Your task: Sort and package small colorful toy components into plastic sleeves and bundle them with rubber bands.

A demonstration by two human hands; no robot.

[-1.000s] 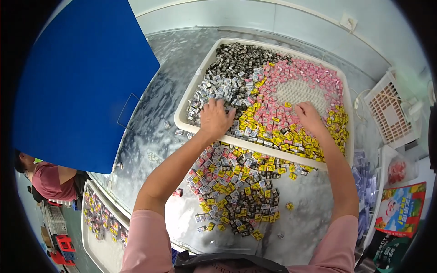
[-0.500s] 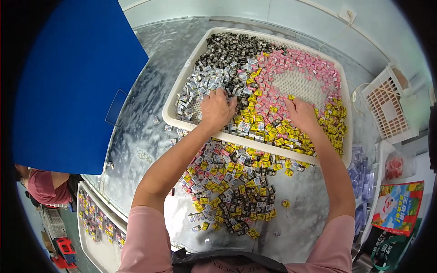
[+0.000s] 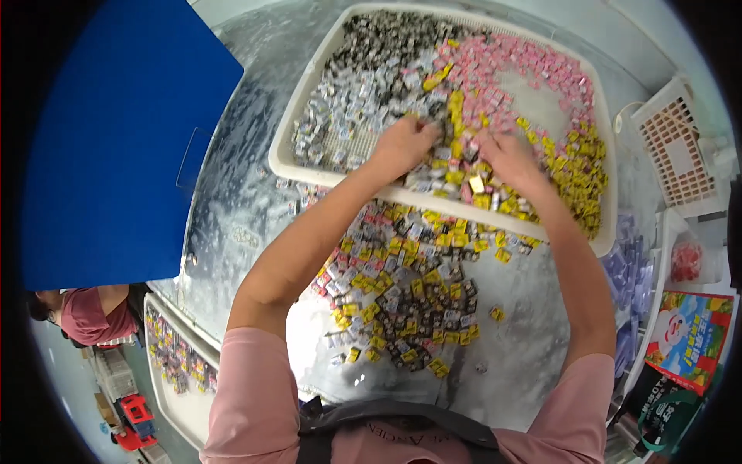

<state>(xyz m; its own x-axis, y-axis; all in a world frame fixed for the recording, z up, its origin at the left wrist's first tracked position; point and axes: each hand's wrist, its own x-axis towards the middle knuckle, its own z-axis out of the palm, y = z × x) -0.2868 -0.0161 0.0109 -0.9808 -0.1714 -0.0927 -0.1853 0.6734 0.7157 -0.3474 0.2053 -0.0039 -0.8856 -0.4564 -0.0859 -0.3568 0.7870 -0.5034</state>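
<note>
A large white perforated tray holds many small box-shaped pieces, grouped by colour. Black pieces fill the far left corner, with silver-white pieces nearer. Pink pieces cover the far right and yellow pieces the near right. My left hand reaches over the tray's middle, fingers curled together at dark and silver pieces. Close by, my right hand is also closed, its fingertips down among mixed yellow and pink pieces. What either hand pinches is blurred and too small to name.
A mixed pile of pieces lies on the glossy table before the tray. A blue panel stands at left, near another tray and a seated person. A white basket and purple packets are at right.
My left hand has moved right, from the silver-white pieces to the tray's middle. My right hand has shifted slightly left and is nearer the left one. The view has tilted slightly.
</note>
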